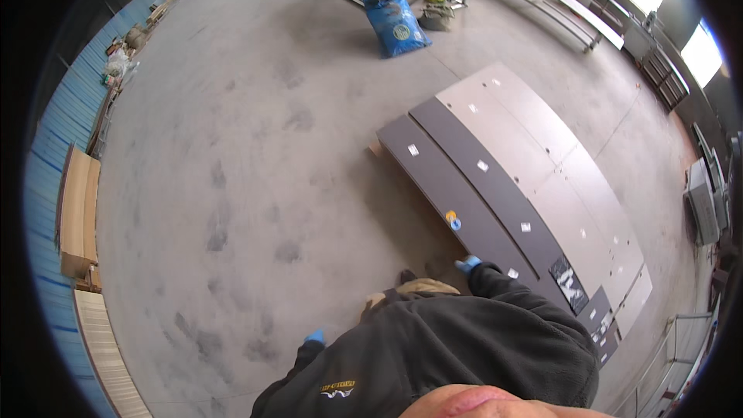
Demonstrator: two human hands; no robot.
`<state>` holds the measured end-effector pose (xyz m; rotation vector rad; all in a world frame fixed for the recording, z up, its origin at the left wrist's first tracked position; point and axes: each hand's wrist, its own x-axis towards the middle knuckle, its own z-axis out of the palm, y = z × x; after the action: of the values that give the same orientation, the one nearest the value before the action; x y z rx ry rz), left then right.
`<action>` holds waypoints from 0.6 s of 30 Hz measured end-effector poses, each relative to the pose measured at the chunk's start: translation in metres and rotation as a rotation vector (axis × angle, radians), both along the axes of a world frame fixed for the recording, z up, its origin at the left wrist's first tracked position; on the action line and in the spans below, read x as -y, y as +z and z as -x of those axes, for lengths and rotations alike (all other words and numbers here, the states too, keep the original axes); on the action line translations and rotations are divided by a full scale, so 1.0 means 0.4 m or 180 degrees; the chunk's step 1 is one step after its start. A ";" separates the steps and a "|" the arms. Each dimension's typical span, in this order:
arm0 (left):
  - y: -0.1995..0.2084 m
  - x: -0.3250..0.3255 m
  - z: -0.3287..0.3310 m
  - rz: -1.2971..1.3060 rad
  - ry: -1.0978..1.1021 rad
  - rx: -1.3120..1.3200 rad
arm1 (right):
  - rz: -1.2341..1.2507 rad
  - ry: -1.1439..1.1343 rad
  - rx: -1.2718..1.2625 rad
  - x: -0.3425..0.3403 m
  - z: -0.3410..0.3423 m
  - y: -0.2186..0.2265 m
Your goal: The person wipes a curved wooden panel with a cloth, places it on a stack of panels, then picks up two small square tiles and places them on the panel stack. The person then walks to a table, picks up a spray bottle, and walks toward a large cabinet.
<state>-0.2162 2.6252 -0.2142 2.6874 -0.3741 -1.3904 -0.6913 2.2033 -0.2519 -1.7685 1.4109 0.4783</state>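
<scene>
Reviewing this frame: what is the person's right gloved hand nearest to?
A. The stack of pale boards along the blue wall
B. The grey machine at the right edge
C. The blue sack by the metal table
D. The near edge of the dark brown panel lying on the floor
D: the right hand, in a blue glove, sits at the near edge of the dark brown panel, far from the blue sack.

A big blue bag (pixel 395 22) stands at twelve o'clock. Small white stickers (pixel 482 165) dot the long boards (pixel 464 193) at three o'clock.
</scene>
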 end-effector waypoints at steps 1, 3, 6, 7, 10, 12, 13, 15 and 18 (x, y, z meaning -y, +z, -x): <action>-0.003 0.011 -0.057 0.0080 0.0761 -0.0199 | 0.0142 -0.0303 -0.0046 0.109 -0.166 0.044; -0.019 0.075 -0.169 0.0274 0.1436 -0.0405 | 0.0242 -0.0056 0.0798 0.316 -0.432 0.142; -0.073 0.230 -0.339 0.0492 0.1755 -0.0649 | 0.0369 -0.0408 0.1441 0.555 -0.819 0.216; -0.094 0.284 -0.399 0.0518 0.1742 -0.0715 | 0.0537 -0.0522 0.1644 0.617 -0.928 0.221; -0.151 0.483 -0.609 0.0596 0.1516 -0.0850 | 0.0562 -0.0464 0.1867 0.749 -1.155 0.177; -0.153 0.627 -0.791 0.0595 0.1272 -0.0795 | 0.0542 -0.0436 0.1898 0.808 -1.256 0.115; -0.144 0.701 -0.891 0.0573 0.1185 -0.0756 | 0.0547 -0.0387 0.1631 0.829 -1.280 0.083; -0.114 0.853 -1.099 0.0499 0.0965 -0.0581 | 0.0395 -0.0420 0.0588 0.846 -1.308 0.022; -0.062 1.119 -1.426 0.0121 0.0891 -0.0218 | -0.0249 0.0731 -0.0314 0.882 -1.294 -0.023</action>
<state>0.3541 2.1776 -0.2390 2.5329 -0.0159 -1.3710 -0.1738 1.8506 -0.2610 -1.8739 1.2424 0.7416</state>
